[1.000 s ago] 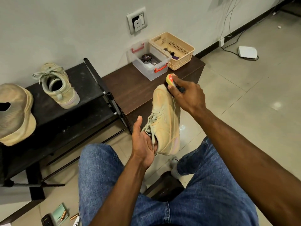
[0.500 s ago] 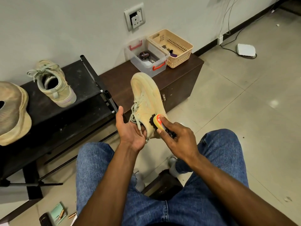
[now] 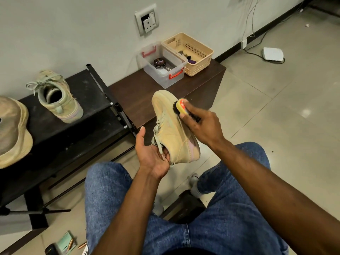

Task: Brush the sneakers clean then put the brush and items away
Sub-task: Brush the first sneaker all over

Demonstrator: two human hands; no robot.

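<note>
- Sneaker [image 3: 173,129], tan suede, pale laces: held in the air above the person's knees, toe pointing up toward the wall, in front of the cabinet's front edge
- Left hand [image 3: 152,155]: fingers curled into the sneaker's opening at the heel end, gripping it; thumb stands free
- Right hand [image 3: 200,124]: fingers and thumb clamped on the brush [image 3: 181,107], yellow and orange body, dark bristles pressed to the sneaker's side near the toe
- Second sneaker [image 3: 58,96]: upright on the top shelf of the black shoe rack [image 3: 92,115], near the wall-side edge, heel toward the camera
- Another tan shoe [image 3: 12,131] at the rack's left end, partly cut off
- Dark wooden cabinet [image 3: 136,96] just right of the rack, against the grey wall [image 3: 73,34]
- Clear box [image 3: 163,69] with red latches at the cabinet top's back edge, a round black tin [image 3: 159,63] inside
- Beige perforated basket [image 3: 189,52] touching the box, at the back right corner, small dark items inside
- Wall socket [image 3: 147,20] above the box
- Pale tiled floor [image 3: 276,111]; white device [image 3: 273,53] with cable by the skirting
</note>
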